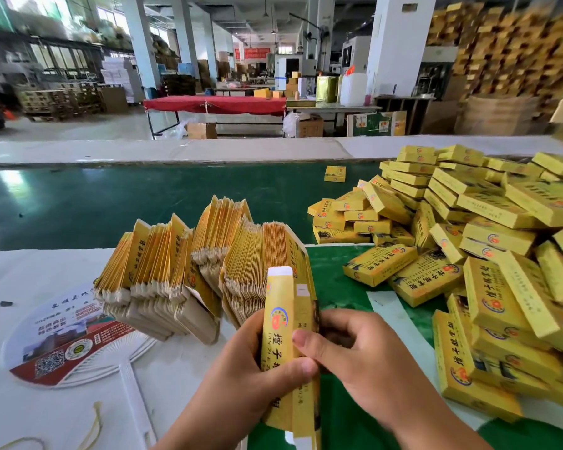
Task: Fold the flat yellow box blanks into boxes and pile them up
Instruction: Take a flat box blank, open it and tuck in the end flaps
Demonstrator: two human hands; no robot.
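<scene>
Both hands hold one yellow box blank (278, 315) upright in front of me. My left hand (254, 362) wraps its left side with the thumb across its front. My right hand (355, 349) grips its right edge, thumb on the front face. A white flap sticks up at the top of the blank. Behind it a fanned stack of flat yellow blanks (192, 267) lies on the white table. To the right lies a loose pile of folded yellow boxes (475, 248).
A printed round hand fan (62, 339) lies on the white table (30, 274) at left. A green conveyor belt (111, 196) runs across behind, with one lone yellow box (334, 174) on it. Green sheet (338, 287) under the box pile.
</scene>
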